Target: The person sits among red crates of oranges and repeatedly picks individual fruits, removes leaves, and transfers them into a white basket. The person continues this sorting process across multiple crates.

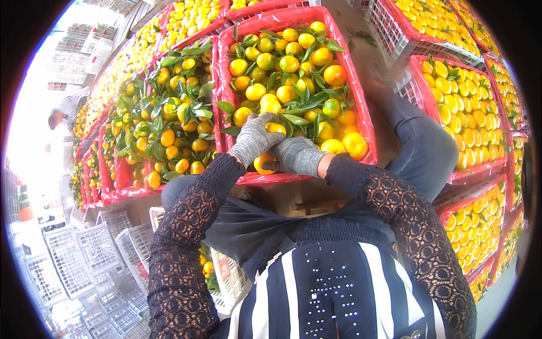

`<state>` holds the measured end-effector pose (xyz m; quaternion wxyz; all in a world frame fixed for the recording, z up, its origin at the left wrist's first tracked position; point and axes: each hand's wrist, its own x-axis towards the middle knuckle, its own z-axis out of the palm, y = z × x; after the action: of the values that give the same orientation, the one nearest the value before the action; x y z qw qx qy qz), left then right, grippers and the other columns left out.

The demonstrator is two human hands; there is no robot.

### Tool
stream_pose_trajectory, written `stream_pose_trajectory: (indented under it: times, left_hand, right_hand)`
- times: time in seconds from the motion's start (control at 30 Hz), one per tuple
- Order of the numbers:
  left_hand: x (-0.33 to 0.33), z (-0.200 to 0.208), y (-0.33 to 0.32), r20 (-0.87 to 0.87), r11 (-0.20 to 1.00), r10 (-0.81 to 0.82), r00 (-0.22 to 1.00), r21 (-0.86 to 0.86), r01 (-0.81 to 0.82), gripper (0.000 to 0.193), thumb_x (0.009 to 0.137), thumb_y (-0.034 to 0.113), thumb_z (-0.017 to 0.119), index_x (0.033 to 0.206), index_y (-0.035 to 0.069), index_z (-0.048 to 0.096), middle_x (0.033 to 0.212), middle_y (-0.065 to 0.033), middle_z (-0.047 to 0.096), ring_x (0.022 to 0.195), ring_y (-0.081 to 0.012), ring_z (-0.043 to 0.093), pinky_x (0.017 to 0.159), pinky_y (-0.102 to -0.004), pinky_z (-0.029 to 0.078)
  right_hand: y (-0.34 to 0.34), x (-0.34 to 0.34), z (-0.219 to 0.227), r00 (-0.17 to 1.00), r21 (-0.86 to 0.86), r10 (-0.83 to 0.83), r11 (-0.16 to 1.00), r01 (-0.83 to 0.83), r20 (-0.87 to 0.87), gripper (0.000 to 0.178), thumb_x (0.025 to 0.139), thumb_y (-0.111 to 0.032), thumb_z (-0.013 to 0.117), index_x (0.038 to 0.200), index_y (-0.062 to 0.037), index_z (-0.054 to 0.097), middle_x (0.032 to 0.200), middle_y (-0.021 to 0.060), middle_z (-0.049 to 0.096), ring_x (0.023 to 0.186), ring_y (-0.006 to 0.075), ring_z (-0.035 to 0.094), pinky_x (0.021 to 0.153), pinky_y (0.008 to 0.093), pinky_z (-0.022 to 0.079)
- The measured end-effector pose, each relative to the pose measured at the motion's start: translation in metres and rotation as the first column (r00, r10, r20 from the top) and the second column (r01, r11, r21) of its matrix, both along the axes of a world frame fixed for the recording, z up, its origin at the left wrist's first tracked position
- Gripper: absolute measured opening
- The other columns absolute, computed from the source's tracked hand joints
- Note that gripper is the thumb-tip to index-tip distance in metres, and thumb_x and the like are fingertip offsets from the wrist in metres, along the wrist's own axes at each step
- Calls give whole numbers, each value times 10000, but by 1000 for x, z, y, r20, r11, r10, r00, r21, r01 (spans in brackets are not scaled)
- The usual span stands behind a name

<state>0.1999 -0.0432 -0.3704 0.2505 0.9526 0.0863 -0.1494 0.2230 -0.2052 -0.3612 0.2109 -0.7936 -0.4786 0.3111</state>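
Note:
Both my hands wear grey knit gloves and meet over the near edge of a crate lined with red plastic (366,121). The crate is full of orange and yellow-green mandarins with leaves (289,64). In my left hand (252,140), the fingers and thumb are closed around a small mandarin (276,128). My right hand (300,155) lies against it, fingers curled inward toward the left; whatever they hold is hidden. Just below the two hands, another mandarin (263,163) shows partly by the crate's near edge.
Left of this crate is leafy fruit (169,113) in more red-lined crates. Stacked crates with neat rows of mandarins (460,113) stand at the right. Grey plastic crates (79,248) fill the lower left. A person (69,107) is far left. My knee (426,147) is beside the crate.

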Motion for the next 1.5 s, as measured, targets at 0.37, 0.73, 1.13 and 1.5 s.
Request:
stream_pose_trajectory:
  times: [0.37, 0.73, 1.13, 1.5]
  left_hand:
    - [49, 126, 46, -91, 319, 165, 982, -937, -140, 329, 890, 186, 648, 1183, 45, 595, 1110, -58, 648, 1016, -177, 638, 880, -325, 542]
    - [93, 86, 90, 130, 639, -729, 672, 482, 600, 174, 789, 32, 563, 919, 79, 670, 899, -110, 686, 839, -289, 664, 779, -358, 532]
    - [-32, 9, 26, 44, 945, -26, 999, 327, 11, 341, 960, 377, 470, 969, 91, 654, 818, -198, 666, 827, -388, 641, 722, -516, 482]
    - [-43, -16, 24, 198, 929, -134, 971, 367, 53, 139, 912, 172, 527, 998, 63, 541, 844, -205, 656, 797, -381, 648, 669, -513, 486]
  right_hand:
    - [-4, 0, 3, 999, 101, 21, 995, -18, -32, 462, 924, -491, 500, 1288, -209, 543, 1046, 139, 679, 984, 329, 649, 787, 501, 493]
    - [-3, 1, 8, 1000, 35, 5, 999, -4, -27, 482, 930, -476, 499, 1315, -188, 537, 1099, 121, 676, 1013, 322, 642, 832, 474, 492]
    - [-1, 0, 7, 1000, 54, -5, 999, 5, -5, 402, 910, -438, 535, 1181, -146, 593, 991, 153, 683, 936, 345, 651, 785, 483, 492]
    - [7, -2, 4, 1000, -13, -3, 1000, 3, 24, 439, 921, -450, 519, 1136, -73, 588, 967, 178, 683, 911, 356, 653, 777, 488, 487]
